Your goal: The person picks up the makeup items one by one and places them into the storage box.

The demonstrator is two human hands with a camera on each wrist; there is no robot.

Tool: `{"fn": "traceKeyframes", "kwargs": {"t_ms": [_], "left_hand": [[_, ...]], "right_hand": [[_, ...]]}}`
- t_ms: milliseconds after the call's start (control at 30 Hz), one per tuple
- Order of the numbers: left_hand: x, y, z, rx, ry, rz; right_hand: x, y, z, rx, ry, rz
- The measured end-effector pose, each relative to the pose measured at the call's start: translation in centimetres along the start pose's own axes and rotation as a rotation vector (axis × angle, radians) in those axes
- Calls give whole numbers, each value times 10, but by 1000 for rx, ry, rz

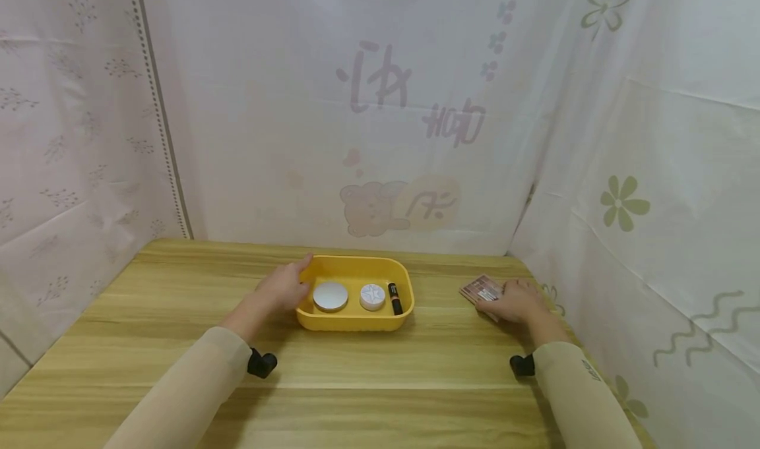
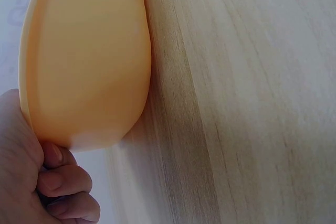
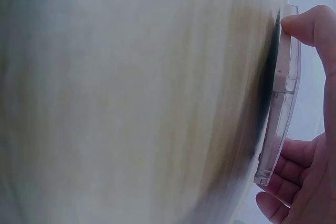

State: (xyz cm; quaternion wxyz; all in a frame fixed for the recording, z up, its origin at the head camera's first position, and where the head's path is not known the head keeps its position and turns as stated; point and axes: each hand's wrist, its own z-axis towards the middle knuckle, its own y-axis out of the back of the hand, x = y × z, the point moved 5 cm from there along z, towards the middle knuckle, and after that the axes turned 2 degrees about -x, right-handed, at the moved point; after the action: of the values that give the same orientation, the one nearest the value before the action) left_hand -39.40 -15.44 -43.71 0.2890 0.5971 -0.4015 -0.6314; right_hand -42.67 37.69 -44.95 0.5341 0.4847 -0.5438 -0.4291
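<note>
A yellow plastic basin (image 1: 356, 324) stands on the wooden table, and my left hand (image 1: 285, 285) grips its left end by the rim. In the left wrist view the fingers curl against the outside of the basin wall (image 2: 89, 66). Inside lie a round compact with a pale, shiny top (image 1: 330, 296), a small white round case with a star pattern (image 1: 372, 297) and a black lipstick tube (image 1: 394, 299). Over at the right, my right hand (image 1: 519, 300) holds an eyeshadow palette (image 1: 482, 288) by its edges. The right wrist view shows its clear plastic case (image 3: 283, 103) edge-on, between thumb and fingers.
The wooden table (image 1: 356, 389) reaches back to a pale printed curtain (image 1: 267, 139). Another curtain wall (image 1: 671, 251) rises close beside the right hand. Black wrist straps (image 1: 261, 363) sit at both cuffs.
</note>
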Motion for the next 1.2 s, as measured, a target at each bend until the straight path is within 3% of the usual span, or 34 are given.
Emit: {"fn": "traceKeyframes", "kwargs": {"t_ms": [500,1200], "left_hand": [[0,0,-1,1,1,-9],[-2,1,-2,3,7,-2]], "right_hand": [[5,2,4,-24,20,-19],[48,16,20,-111,95,33]]}}
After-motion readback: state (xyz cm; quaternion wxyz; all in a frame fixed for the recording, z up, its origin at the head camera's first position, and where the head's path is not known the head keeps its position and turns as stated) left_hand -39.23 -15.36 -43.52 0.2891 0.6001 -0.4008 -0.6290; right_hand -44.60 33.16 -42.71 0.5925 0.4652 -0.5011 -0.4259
